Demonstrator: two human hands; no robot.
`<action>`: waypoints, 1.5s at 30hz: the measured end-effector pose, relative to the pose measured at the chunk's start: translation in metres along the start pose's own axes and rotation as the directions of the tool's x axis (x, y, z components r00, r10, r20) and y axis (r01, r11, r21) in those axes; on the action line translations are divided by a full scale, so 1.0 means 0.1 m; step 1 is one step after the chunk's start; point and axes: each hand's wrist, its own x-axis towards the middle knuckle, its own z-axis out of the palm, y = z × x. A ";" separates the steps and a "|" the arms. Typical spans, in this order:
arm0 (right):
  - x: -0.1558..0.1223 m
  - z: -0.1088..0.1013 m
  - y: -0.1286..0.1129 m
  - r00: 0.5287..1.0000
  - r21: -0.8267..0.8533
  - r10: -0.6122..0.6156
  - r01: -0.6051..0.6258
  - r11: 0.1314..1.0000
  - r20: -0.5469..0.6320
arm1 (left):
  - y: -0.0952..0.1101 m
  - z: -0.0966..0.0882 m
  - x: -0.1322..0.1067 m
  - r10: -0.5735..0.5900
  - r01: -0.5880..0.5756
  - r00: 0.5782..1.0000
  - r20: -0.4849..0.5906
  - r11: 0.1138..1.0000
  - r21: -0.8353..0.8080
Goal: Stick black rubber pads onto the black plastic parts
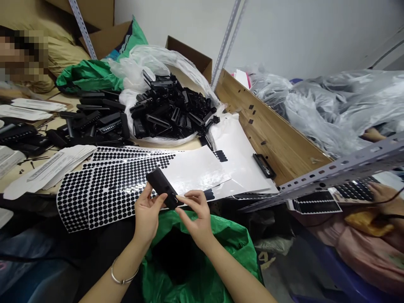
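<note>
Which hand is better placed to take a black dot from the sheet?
Probably the right hand: the left hand grips the black part, the right pinches only its end with fingertips.

Table, dot sheets, black parts, perhaps clips

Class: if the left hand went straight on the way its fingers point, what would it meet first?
The black plastic piece that the left hand grips; past it, probably the sheet of black dots, though depth is unclear.
</note>
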 end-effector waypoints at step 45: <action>0.05 0.08 0.17 0.979 0.035 -0.185 0.182 0.983 0.082 | 0.14 0.01 0.01 -0.410 0.478 0.861 0.301 0.855 -0.203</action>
